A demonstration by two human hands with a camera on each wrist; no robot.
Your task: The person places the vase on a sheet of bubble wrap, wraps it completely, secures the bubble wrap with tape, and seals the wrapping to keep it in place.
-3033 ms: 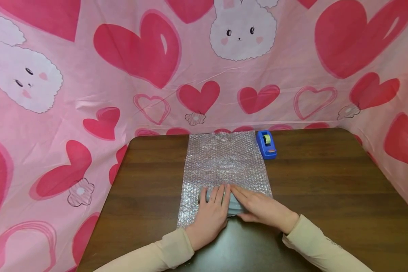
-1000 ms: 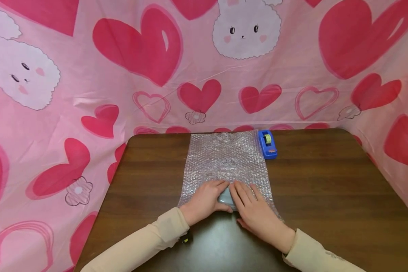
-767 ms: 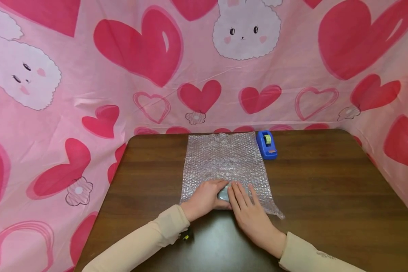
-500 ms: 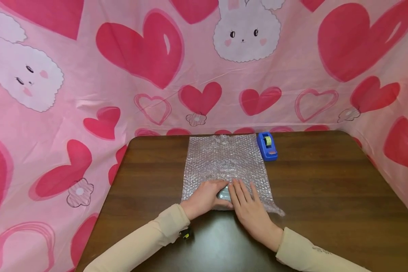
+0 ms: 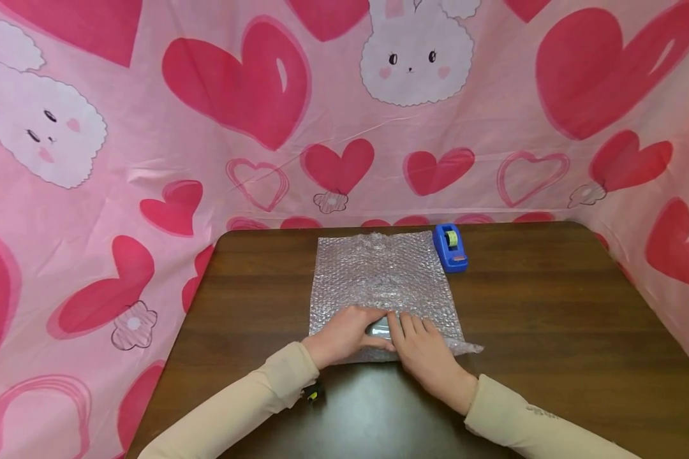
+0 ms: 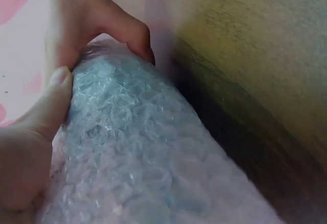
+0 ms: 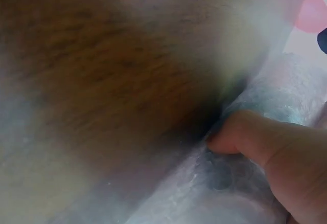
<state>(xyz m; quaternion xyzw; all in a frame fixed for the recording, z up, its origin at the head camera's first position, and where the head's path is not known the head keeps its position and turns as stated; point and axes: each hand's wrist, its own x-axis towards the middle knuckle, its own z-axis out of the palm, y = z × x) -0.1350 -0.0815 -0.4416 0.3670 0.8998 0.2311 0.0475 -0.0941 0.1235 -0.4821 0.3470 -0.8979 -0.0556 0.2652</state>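
Observation:
A sheet of bubble wrap [image 5: 379,268] lies on the table, its near end rolled round a pale blue-grey object [image 5: 381,328]. The plastic hides the object's kind. My left hand [image 5: 344,335] grips the left part of this roll, thumb on the near side and fingers over the top. My right hand [image 5: 427,357] grips it just to the right, fingers bent over the top. In the right wrist view the right thumb [image 7: 250,134] presses the bubble wrap's near side. Bluish colour shows through the wrapped roll [image 6: 127,127] in the left wrist view.
A blue tape dispenser [image 5: 450,248] stands at the back, right beside the sheet's far right corner. Below my left cuff shows a small dark thing [image 5: 312,392] with a yellow mark. The brown wooden table [image 5: 551,306] backs onto a pink heart-print cloth [image 5: 482,121].
The near end of the bubble wrap has come up over the blue-grey object, and its loose right corner has risen. The far edge has slid slightly nearer. My right fingers have bent.

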